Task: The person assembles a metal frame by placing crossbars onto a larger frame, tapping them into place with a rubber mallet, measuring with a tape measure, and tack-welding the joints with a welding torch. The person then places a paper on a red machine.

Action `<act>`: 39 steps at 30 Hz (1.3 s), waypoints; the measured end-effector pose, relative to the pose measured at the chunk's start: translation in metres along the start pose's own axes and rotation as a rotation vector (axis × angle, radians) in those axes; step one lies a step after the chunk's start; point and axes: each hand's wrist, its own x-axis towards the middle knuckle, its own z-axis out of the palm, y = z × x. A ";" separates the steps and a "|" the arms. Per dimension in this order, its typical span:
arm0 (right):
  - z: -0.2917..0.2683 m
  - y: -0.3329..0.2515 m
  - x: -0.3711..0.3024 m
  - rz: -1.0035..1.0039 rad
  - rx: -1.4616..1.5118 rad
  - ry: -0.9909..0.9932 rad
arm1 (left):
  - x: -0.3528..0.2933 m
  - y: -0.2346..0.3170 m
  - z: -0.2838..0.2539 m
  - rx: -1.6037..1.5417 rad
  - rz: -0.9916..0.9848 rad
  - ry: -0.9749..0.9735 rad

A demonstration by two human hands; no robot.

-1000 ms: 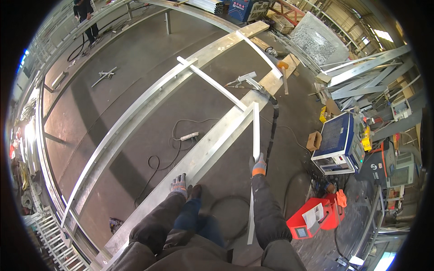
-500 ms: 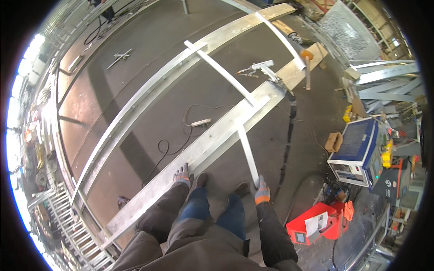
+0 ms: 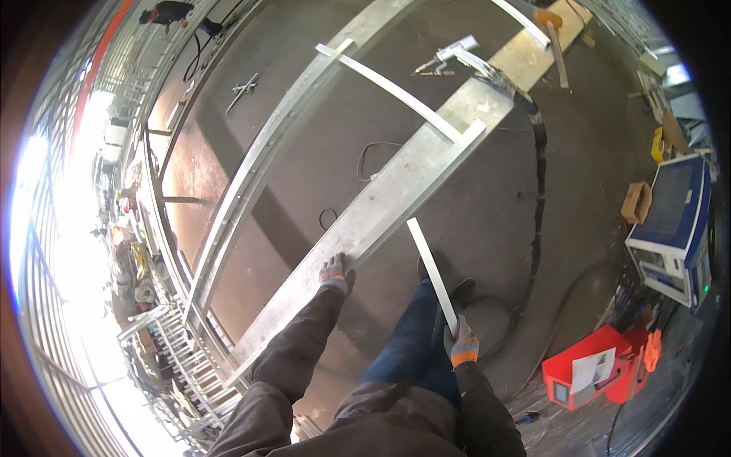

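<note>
A long flat metal beam (image 3: 388, 189) runs diagonally across the floor frame. My left hand (image 3: 333, 273), in a grey and orange glove, lies on the beam's near part with fingers stretched out. My right hand (image 3: 464, 346), gloved alike, is closed round the near end of a straight light metal bar (image 3: 434, 278). The bar's far end points at the beam's near edge, seemingly just off it. Farther along, a metal crossbar (image 3: 400, 95) joins the beam to a curved metal rail (image 3: 263, 148).
A gun-shaped tool (image 3: 457, 52) with a dark cable (image 3: 539, 167) lies at the beam's far end, near an orange-headed mallet (image 3: 560, 57). Right stand a blue-white machine (image 3: 670, 206) and a red case (image 3: 571, 369). A ladder-like metal rack (image 3: 190, 365) is left; another person (image 3: 167, 12) is far left.
My right hand has drawn the bar away from the crossbar and off the beam's edge, towards my legs. My left hand stays on the beam. The whole view has shifted.
</note>
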 end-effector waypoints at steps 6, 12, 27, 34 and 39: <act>0.025 -0.024 0.004 -0.016 -0.010 0.060 | 0.041 0.128 -0.016 -0.392 0.261 0.199; 0.036 -0.044 -0.013 -0.025 -0.010 0.019 | 0.052 0.184 -0.005 -0.001 0.063 0.251; -0.022 0.035 0.080 -0.259 -0.163 -0.049 | 0.069 0.189 0.012 -0.167 -0.096 0.399; -0.011 0.026 0.090 -0.218 -0.121 -0.123 | 0.060 0.176 0.013 -0.120 0.037 0.458; 0.003 0.051 0.113 0.304 0.745 -0.166 | 0.057 0.174 0.006 -0.145 0.050 0.441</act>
